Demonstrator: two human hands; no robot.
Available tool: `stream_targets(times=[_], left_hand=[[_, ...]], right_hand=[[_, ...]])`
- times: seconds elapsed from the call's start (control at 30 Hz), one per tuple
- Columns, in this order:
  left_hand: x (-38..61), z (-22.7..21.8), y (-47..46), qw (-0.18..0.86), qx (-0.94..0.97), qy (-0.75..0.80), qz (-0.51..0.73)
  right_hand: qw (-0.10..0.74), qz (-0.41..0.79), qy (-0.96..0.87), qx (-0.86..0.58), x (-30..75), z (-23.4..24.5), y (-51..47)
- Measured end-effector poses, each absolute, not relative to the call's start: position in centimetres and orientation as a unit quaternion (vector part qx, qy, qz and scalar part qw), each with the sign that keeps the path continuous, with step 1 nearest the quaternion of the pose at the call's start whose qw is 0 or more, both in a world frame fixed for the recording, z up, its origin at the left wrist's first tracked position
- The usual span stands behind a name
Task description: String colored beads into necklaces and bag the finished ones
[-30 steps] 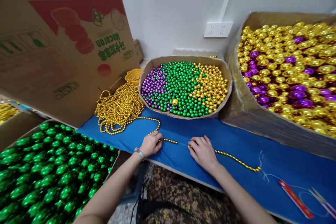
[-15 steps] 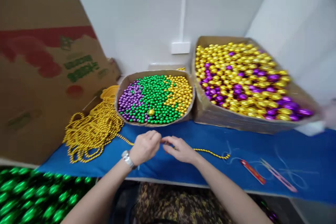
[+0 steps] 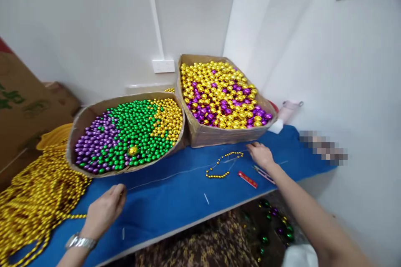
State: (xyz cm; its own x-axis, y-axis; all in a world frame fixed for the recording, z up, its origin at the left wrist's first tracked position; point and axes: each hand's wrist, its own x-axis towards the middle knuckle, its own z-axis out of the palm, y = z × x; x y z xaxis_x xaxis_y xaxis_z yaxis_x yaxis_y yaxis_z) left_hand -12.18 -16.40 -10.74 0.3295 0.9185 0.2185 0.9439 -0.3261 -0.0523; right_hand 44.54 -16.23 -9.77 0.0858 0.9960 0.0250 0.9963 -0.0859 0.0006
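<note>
In the head view, my left hand (image 3: 106,208), with a silver watch on its wrist, is closed in a pinch on a thin clear thread (image 3: 169,178) at the left of the blue cloth. That thread runs rightward over the cloth to a short string of gold beads (image 3: 218,176), which lies in a loose loop. My right hand (image 3: 261,156) is beyond the loop's right end, thumb and fingers pressed together. A faint stretch of thread leads toward its fingertips. A heap of gold bead strands (image 3: 46,194) lies left of my left hand.
Behind the cloth (image 3: 175,204) stand a box of purple, green and gold beads (image 3: 140,129) and a box of larger gold and purple beads (image 3: 225,96). A red-handled cutter-like tool (image 3: 247,179) and pink snips (image 3: 265,174) lie near my right forearm. A carton (image 3: 19,112) stands left.
My hands, close together before, have moved far apart, left hand leftward and right hand rightward. Thread now spans between them. The view has turned right.
</note>
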Motion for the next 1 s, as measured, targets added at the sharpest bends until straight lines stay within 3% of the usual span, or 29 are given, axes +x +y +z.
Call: stream_targets(times=[0.3,0.47,0.7,1.0], left_hand=[[-9.8,-11.5,-15.7,0.039,-0.827,-0.552,-0.096],[-8.9,-10.6,-16.0,0.039,-0.828,-0.549,-0.111],[-7.7,-9.0,-16.5,0.024,-0.826,-0.547,-0.131],[-7.8,-7.9,-16.5,0.004,-0.826,-0.536,-0.176]], right_hand=[[-0.028,-0.018,-0.628,-0.778,45.5,-13.0,-25.2],[0.012,-0.012,-0.634,-0.773,44.7,-12.8,-25.2],[0.099,0.082,-0.772,-0.622,32.0,-11.5,-20.8],[0.04,0.102,-0.816,-0.568,20.7,-12.7,-18.4]])
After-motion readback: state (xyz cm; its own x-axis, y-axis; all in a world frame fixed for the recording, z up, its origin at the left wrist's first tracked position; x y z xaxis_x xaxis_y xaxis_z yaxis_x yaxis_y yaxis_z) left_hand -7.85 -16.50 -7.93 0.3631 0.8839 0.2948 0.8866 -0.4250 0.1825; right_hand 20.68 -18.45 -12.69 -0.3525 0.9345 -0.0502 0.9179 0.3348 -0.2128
